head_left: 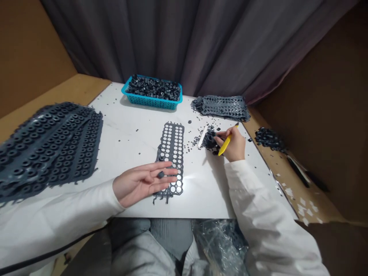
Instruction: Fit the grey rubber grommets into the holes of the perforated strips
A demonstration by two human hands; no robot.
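Note:
My left hand [146,180] is palm up over the near end of a dark perforated rubber sheet [174,143], fingers stretched out. A small dark rubber piece [160,174] lies loose on its fingers. My right hand [233,145] is closed around a yellow pen-shaped tool [225,146], whose exact kind I cannot make out. The fingertips of that hand touch a heap of dark rubber scraps [211,138]. Beside the heap lies a white stick-like tool [202,136]. Through the sheet's round holes the white table shows; one dark ring-shaped piece [161,158] sits at its left edge.
A teal basket [152,102] full of small dark pieces stands at the back. Stacked studded sheets [54,142] lie at left, more perforated sheets [221,107] at back right. Another scrap heap [268,138] and a dark-handled tool [299,171] lie beyond the table's right edge.

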